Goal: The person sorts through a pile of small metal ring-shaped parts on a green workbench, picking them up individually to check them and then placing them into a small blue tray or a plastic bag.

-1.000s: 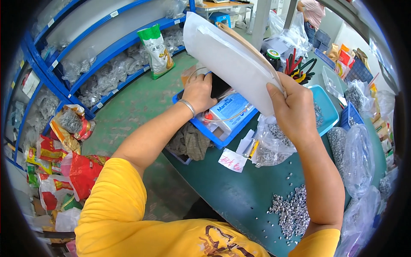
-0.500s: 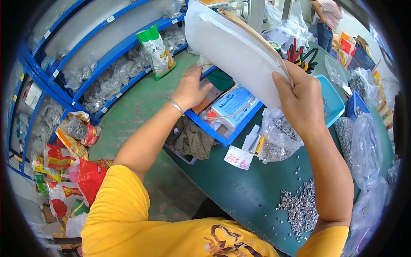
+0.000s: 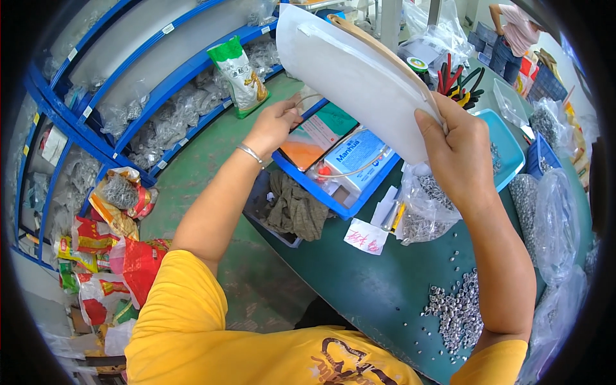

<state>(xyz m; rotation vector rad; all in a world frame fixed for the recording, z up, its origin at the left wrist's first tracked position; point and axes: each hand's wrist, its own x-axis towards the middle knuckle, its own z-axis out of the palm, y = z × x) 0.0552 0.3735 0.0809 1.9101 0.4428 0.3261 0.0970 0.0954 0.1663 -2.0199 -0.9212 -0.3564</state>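
My right hand grips a stack of white paper sheets by its near right end. A tan board backs the raised stack. My left hand, with a bangle at the wrist, is closed at the left edge of a thin orange-and-green booklet; its fingertips are partly hidden. This booklet lies tilted over a blue tray, which also holds a blue-and-white box and a thin cable. The raised sheets hide the tray's far end.
Small metal parts lie heaped on the green table, beside a plastic bag of parts and a handwritten note. Pliers and a turquoise tray stand beyond. Blue shelves line the left; another person stands far right.
My left hand has drawn back slightly, its thumb now closed in at the booklet's edge. More of the booklet shows, more brightly lit. The paper stack stays raised in my right hand.
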